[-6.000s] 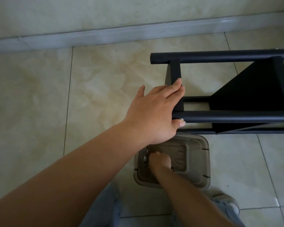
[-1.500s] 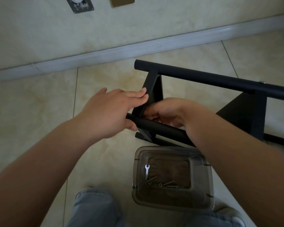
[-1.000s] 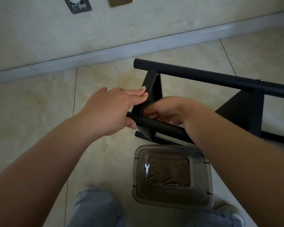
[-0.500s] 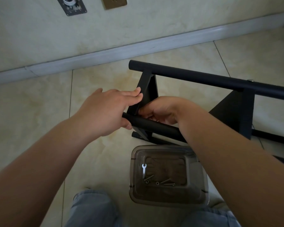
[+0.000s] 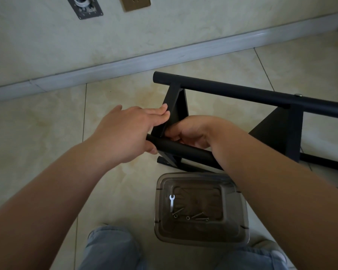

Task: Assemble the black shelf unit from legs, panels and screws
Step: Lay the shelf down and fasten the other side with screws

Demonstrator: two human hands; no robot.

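Note:
The black shelf unit lies on its side on the tiled floor. Its far leg [image 5: 232, 92] and near leg [image 5: 183, 151] are joined by an end panel [image 5: 176, 106] and a second panel [image 5: 281, 133]. My left hand [image 5: 129, 133] grips the free end of the near leg, thumb beneath and fingers laid on the end panel's edge. Behind that leg, my right hand [image 5: 191, 131] is curled at the joint between leg and end panel. What its fingers hold is hidden.
A clear plastic container [image 5: 242, 215] stands on the floor just in front of the unit, with a small wrench [image 5: 171, 200] and several screws [image 5: 195, 216] inside. My knees in jeans [image 5: 109, 250] are at the bottom. A baseboard [image 5: 125, 63] and wall lie beyond.
Six seconds ago my right hand was in the container; it has since come up to the leg joint. Over the last second both hands have held their places, and only the view shifted slightly.

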